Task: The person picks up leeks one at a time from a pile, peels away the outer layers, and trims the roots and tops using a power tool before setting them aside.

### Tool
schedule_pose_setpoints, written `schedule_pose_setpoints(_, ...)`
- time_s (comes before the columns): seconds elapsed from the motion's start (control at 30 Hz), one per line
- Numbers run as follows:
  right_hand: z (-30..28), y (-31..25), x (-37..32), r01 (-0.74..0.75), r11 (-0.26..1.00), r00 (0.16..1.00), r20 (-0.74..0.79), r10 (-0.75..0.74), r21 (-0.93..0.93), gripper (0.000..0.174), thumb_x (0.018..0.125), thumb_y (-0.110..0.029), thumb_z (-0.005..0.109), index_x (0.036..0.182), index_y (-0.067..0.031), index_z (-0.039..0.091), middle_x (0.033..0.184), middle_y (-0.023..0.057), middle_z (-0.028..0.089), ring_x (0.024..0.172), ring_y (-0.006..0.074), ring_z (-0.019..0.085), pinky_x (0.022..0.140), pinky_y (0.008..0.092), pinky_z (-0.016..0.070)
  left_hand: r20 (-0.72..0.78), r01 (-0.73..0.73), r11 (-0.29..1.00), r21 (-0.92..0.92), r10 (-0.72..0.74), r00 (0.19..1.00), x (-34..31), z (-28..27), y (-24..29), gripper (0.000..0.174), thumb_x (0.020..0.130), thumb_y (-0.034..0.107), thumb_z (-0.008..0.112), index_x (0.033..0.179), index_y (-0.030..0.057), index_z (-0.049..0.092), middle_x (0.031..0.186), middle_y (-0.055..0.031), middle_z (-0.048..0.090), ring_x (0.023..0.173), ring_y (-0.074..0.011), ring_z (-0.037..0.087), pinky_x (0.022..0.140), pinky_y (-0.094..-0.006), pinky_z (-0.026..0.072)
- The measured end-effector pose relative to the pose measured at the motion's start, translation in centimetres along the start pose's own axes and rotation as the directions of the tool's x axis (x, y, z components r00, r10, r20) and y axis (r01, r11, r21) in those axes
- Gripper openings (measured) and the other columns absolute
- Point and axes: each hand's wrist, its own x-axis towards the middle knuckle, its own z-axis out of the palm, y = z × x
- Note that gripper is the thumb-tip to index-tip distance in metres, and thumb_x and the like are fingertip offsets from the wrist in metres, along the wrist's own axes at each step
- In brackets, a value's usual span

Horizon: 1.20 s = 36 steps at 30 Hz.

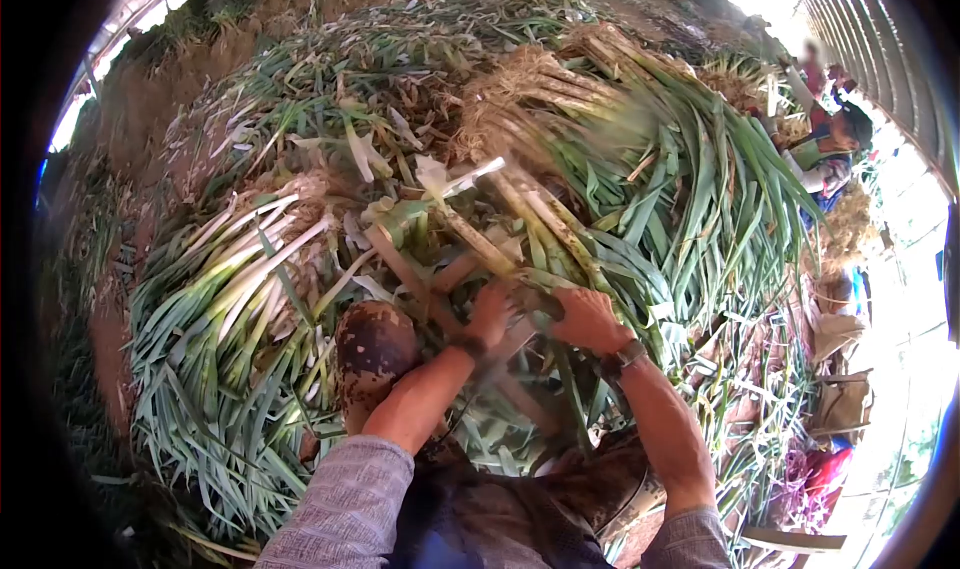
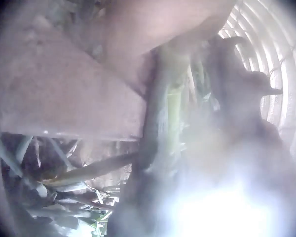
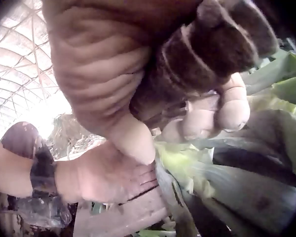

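In the head view my left hand holds a leek at its stalk, low in front of me. The stalk slants up and to the left, away from the hands. My right hand is just to the right, fingers curled; in the right wrist view its thumb and fingers pinch the pale green leaf base. The left hand also shows there, behind the right thumb, close over a wooden board. The left wrist view is hazy; a green stalk stands beside a board.
Trimmed leeks with white shanks lie in a heap at left. A large pile of rooted leeks lies at the upper right. Wooden strips cross below the hands. Leaf scraps cover the ground. Another person is at far right.
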Motion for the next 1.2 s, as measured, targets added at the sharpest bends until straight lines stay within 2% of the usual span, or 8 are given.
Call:
schedule_pose_setpoints(0.07, 0.4, 0.8, 0.1, 0.034, 0.998, 0.999, 0.022, -0.032, -0.056, 0.039, 0.077, -0.03, 0.066, 0.107, -0.0061, 0.066, 0.091, 0.0215, 0.068, 0.093, 0.0399, 0.064, 0.081, 0.0492, 0.0487, -0.001, -0.132, 0.753, 0.645, 0.173, 0.985, 0.4, -0.7, -0.9, 0.042, 0.104, 0.023, 0.039, 0.142, 0.0062, 0.04, 0.134, -0.011, 0.053, 0.113, -0.0259, 0.057, 0.097, -0.0396, 0.0482)
schedule_pose_setpoints(0.2, -1.2, 3.0, -1.6, -0.084, 0.996, 0.996, 0.025, 0.085, -0.042, 0.043, 0.073, -0.031, 0.068, 0.109, -0.0064, 0.068, 0.093, 0.02, 0.069, 0.093, 0.0389, 0.065, 0.081, 0.048, 0.0494, -0.14, -0.004, 0.877, 0.48, 0.082, 0.987, -1.2, 5.1, 2.8, 0.04, 0.101, 0.022, 0.048, 0.138, 0.0061, 0.046, 0.131, -0.0101, 0.056, 0.109, -0.0241, 0.059, 0.093, -0.0385, 0.0491)
schedule_pose_setpoints(0.27, -1.7, 4.6, -3.0, -0.069, 0.987, 0.991, 0.106, 0.084, -0.143, 0.04, 0.073, -0.03, 0.069, 0.106, -0.0068, 0.068, 0.09, 0.0195, 0.069, 0.089, 0.0393, 0.065, 0.079, 0.0478, 0.0502, -0.226, -0.018, 0.907, 0.42, 0.124, 0.966, -1.2, 6.3, 3.0, 0.031, 0.092, 0.015, 0.061, 0.121, 0.004, 0.059, 0.104, -0.0043, 0.063, 0.09, -0.0131, 0.059, 0.076, -0.0306, 0.0492)
schedule_pose_setpoints(0.73, -3.0, 6.9, -10.3, -0.25, 0.962, 0.959, 0.109, 0.261, -0.11, 0.034, 0.073, -0.023, 0.065, 0.103, -0.0079, 0.068, 0.083, 0.0193, 0.067, 0.084, 0.0389, 0.065, 0.076, 0.048, 0.0503, -0.601, 0.217, 0.964, 0.152, -0.084, 0.795, 0.0, 8.0, 3.9, 0.035, 0.093, 0.036, 0.062, 0.112, 0.006, 0.063, 0.097, -0.005, 0.067, 0.083, -0.0195, 0.065, 0.073, -0.0349, 0.0521)
schedule_pose_setpoints(0.8, -2.8, 6.4, -10.1, -0.215, 0.973, 0.962, 0.151, 0.226, -0.087, 0.034, 0.074, -0.024, 0.065, 0.105, -0.0087, 0.067, 0.083, 0.0195, 0.067, 0.084, 0.0392, 0.065, 0.075, 0.0483, 0.0504, -0.478, -0.044, 0.695, 0.718, 0.538, 0.695, 1.2, 4.7, 1.9, 0.034, 0.09, 0.032, 0.066, 0.106, 0.0029, 0.065, 0.09, -0.0075, 0.067, 0.082, -0.0226, 0.066, 0.075, -0.0361, 0.0512)
schedule_pose_setpoints(1.03, -1.7, 7.8, -9.2, -0.166, 0.982, 0.983, 0.064, 0.173, -0.095, 0.036, 0.073, -0.028, 0.071, 0.1, -0.0046, 0.068, 0.079, 0.0202, 0.066, 0.08, 0.041, 0.064, 0.07, 0.0484, 0.0502, -0.215, -0.113, 0.449, 0.887, 0.615, 0.758, 0.9, 5.7, 2.6, 0.025, 0.086, 0.019, 0.068, 0.101, -0.001, 0.065, 0.092, -0.011, 0.068, 0.081, -0.0177, 0.062, 0.072, -0.0351, 0.0483)
schedule_pose_setpoints(1.1, -1.8, 7.5, -9.0, -0.168, 0.981, 0.98, 0.09, 0.177, -0.101, 0.036, 0.073, -0.029, 0.071, 0.099, -0.0047, 0.068, 0.079, 0.0201, 0.066, 0.08, 0.0411, 0.064, 0.07, 0.0485, 0.05, -0.335, 0.123, 0.42, 0.899, 0.48, 0.811, 0.8, 5.6, 3.0, 0.03, 0.086, 0.02, 0.069, 0.107, -0.0018, 0.064, 0.097, -0.0121, 0.069, 0.088, -0.0181, 0.063, 0.077, -0.0349, 0.0491)
schedule_pose_setpoints(1.2, -3.0, 6.9, -9.1, -0.192, 0.973, 0.974, 0.095, 0.204, -0.125, 0.03, 0.073, -0.026, 0.066, 0.095, -0.0065, 0.068, 0.081, 0.0192, 0.067, 0.081, 0.0402, 0.066, 0.072, 0.0487, 0.051, -0.337, -0.058, 0.681, 0.73, 0.433, 0.836, 0.7, 5.6, 3.3, 0.035, 0.085, 0.02, 0.069, 0.112, -0.0021, 0.062, 0.106, -0.0138, 0.068, 0.096, -0.0209, 0.064, 0.083, -0.0358, 0.0495)
